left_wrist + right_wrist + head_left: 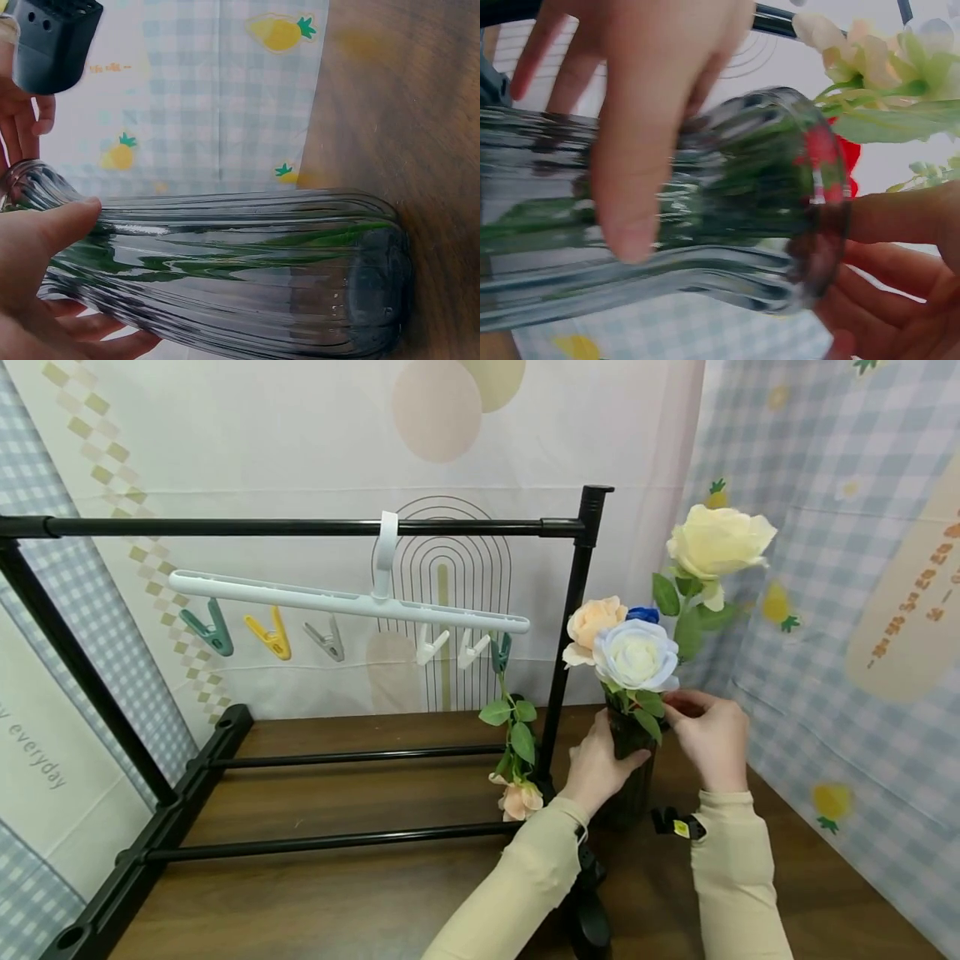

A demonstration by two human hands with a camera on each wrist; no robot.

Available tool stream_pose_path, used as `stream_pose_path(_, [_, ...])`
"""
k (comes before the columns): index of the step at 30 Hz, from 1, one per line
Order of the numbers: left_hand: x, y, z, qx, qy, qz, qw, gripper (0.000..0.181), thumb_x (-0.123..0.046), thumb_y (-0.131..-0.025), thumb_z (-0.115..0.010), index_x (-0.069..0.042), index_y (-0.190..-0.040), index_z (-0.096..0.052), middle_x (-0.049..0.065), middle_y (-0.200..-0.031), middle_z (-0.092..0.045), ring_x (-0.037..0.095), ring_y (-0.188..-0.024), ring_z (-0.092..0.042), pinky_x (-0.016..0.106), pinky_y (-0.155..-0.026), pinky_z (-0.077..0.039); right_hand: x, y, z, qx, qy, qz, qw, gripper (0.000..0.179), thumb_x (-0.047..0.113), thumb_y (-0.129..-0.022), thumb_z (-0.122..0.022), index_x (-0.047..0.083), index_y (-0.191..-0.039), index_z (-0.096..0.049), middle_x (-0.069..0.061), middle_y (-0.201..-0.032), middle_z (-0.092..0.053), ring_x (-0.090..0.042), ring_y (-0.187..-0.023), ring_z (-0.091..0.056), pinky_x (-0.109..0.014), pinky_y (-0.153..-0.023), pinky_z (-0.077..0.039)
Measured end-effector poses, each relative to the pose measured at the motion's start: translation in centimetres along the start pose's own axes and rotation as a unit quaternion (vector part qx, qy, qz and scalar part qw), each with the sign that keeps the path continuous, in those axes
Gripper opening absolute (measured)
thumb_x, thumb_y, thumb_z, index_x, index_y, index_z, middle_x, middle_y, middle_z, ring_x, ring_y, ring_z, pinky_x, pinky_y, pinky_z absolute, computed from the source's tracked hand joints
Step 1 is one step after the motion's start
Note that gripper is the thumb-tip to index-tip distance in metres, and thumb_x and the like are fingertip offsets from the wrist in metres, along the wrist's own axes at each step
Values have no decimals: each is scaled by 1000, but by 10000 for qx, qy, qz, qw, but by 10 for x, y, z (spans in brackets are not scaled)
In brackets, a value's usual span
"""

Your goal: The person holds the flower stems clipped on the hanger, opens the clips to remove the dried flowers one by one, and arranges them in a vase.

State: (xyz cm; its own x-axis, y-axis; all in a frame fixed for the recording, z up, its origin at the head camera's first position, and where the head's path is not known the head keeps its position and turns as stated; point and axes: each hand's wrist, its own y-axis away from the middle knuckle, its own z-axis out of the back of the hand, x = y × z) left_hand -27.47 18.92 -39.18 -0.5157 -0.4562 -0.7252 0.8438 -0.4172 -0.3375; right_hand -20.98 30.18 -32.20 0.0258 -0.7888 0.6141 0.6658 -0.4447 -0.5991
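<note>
My left hand (pixel 598 766) grips the neck of a ribbed clear glass vase (pixel 247 262), its thumb on one side and fingers round the other. Green stems show through the glass. At the rim, my right hand (pixel 708 739) pinches the stem of a tall yellow rose (pixel 718 545) that leans right above the others. In the vase stand a pale blue rose (pixel 636 655), a peach rose (pixel 594 625) and a dark blue flower (pixel 642 614). A red flower (pixel 847 154) shows by the rim in the right wrist view.
Left of the vase stands a black rack (pixel 315 527). From its bar hangs a pale blue clip hanger (pixel 322 599) with several clips. A green clip (pixel 501 653) holds a peach rose (pixel 521 799) upside down. Checked cloth (pixel 795 552) borders the wooden table (pixel 360 902) at right.
</note>
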Motion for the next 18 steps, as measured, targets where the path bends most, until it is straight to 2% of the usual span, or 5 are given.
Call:
stream_pose_path(4, [1, 1, 0, 90, -1, -29, 10000, 78, -45, -89, -67, -11, -149, -32, 5, -145, -52, 21, -125, -58, 57, -98, -43, -3, 6, 23, 261, 90, -105, 9996, 33, 17, -87, -69, 0, -115, -70, -16, -99, -75, 27, -66, -39, -7, -59, -39])
stream_pose_path(7, [2, 2, 1, 157, -13, -11, 9999, 80, -47, -89, -65, -10, -151, -30, 7, -146, -51, 22, -124, -59, 59, -100, -43, -3, 14, 44, -76, -47, -423, 9991, 40, 17, -85, -72, 4, -122, -67, 17, -88, -73, 27, -68, -43, -3, -61, -38])
stream_pose_path(10, [3, 1, 2, 105, -64, 8, 9999, 80, -48, -89, -65, -9, -150, -30, 8, -145, -52, 23, -123, -59, 60, -100, -42, 0, 21, 58, -573, -345, -571, 9961, 41, 15, -83, -75, 8, -123, -68, 44, -77, -52, 25, -71, -50, -2, -63, -37])
stream_pose_path(13, [3, 0, 4, 81, -142, -3, 9999, 80, -47, -89, -65, -8, -150, -31, 9, -143, -53, 24, -122, -61, 58, -100, -43, 8, 26, 64, -873, -546, -497, 9934, 40, 15, -82, -76, 11, -121, -69, 46, -79, -53, 23, -77, -53, -4, -67, -36])
stream_pose_path(18, [2, 4, 8, 261, -180, 16, 9995, 79, -45, -89, -66, -10, -150, -30, 8, -144, -52, 24, -120, -61, 48, -97, -49, 20, 32, 64, -903, -710, -69, 9934, 38, 14, -82, -77, 12, -119, -70, 43, -86, -56, 20, -81, -55, -7, -71, -36])
